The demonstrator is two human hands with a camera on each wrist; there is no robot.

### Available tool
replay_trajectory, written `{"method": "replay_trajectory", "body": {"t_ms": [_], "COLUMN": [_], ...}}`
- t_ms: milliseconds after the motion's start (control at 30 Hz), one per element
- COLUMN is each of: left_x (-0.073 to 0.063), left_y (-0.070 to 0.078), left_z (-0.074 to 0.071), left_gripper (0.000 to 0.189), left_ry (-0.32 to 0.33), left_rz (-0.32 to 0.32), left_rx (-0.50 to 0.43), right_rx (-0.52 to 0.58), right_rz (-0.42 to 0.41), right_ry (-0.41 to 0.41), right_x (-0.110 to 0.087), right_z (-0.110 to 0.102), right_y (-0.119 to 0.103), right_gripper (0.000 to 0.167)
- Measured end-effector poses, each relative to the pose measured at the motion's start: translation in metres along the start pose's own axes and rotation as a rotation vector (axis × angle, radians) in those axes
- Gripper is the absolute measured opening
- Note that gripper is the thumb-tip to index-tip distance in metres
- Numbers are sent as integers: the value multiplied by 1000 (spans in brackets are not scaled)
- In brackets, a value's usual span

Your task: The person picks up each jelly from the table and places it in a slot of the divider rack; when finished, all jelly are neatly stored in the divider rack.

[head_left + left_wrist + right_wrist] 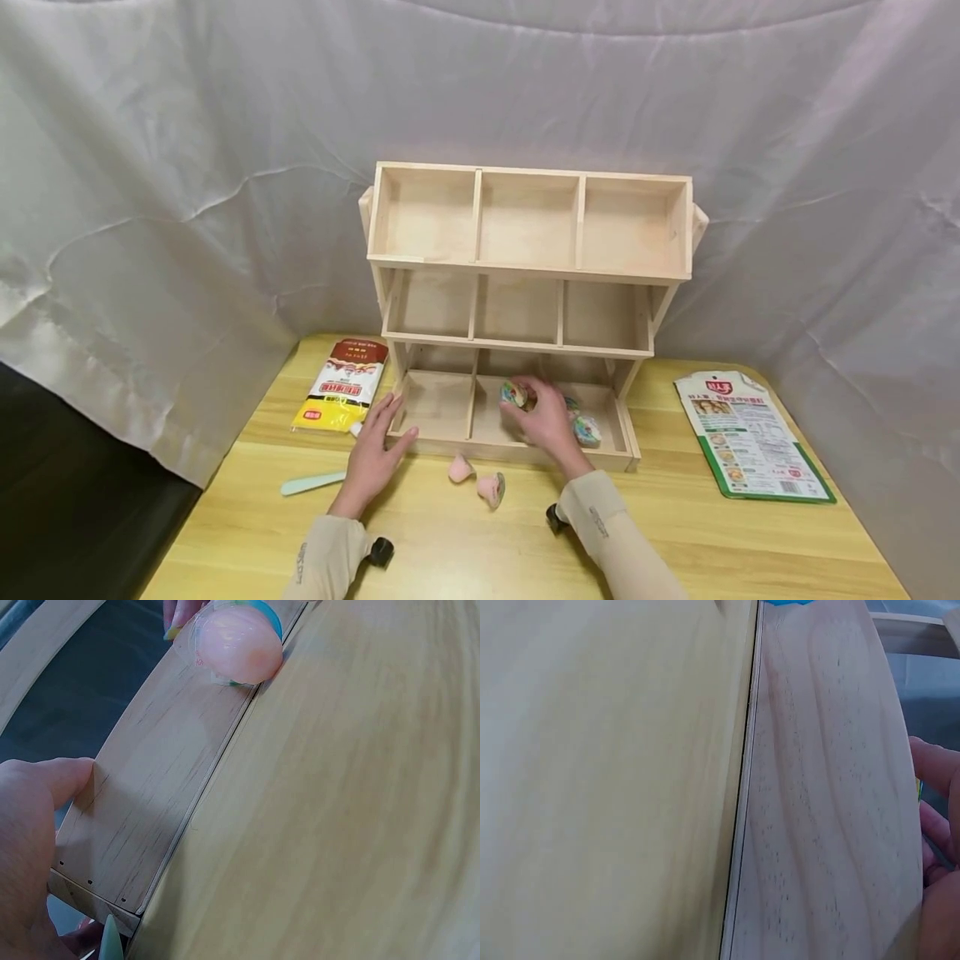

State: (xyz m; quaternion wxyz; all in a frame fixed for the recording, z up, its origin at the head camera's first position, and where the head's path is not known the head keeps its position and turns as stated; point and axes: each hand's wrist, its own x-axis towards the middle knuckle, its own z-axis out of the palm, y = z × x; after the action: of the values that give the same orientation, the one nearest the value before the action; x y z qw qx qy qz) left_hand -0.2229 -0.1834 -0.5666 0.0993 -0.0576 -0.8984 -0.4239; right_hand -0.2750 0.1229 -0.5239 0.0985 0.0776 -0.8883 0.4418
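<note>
My left hand (372, 454) rests at the front left corner of a wooden rack (517, 452), thumb and fingers spread. In the left wrist view its thumb touches the front board's top edge, with the other fingers partly hidden round the side. My right hand (546, 417) pinches a small jelly cup with a colourful round lid (513, 394) over the bottom tier's middle compartment. More jelly cups (587, 431) lie in the right compartment, partly covered by this hand. Before the rack are two pink jelly cups, one left (461, 468) and one right (491, 490).
The rack has three tiers, each split by dividers (477, 215). A red, white and yellow packet (345, 383) lies left of it, and a green and white pouch (753, 437) lies right. One pale green flat stick (312, 483) is near my left hand. Grey curtain (225, 125) surrounds the table.
</note>
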Motion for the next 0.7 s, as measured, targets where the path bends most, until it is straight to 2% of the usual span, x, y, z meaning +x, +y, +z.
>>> {"method": "replay_trajectory", "body": {"t_ms": [300, 533, 700], "left_x": [0, 4, 4], "left_y": [2, 4, 2], "left_z": [2, 0, -1], "left_gripper": [68, 68, 68], "left_ry": [12, 3, -5], "left_rz": [9, 14, 13], "left_rx": [5, -1, -4], "right_rx": [-2, 128, 159], "right_rz": [35, 70, 88], "right_ry": [2, 85, 107], "right_x": [7, 12, 13], "right_z": [7, -2, -5], "right_y": [-1, 3, 6], "right_gripper": [47, 47, 47]}}
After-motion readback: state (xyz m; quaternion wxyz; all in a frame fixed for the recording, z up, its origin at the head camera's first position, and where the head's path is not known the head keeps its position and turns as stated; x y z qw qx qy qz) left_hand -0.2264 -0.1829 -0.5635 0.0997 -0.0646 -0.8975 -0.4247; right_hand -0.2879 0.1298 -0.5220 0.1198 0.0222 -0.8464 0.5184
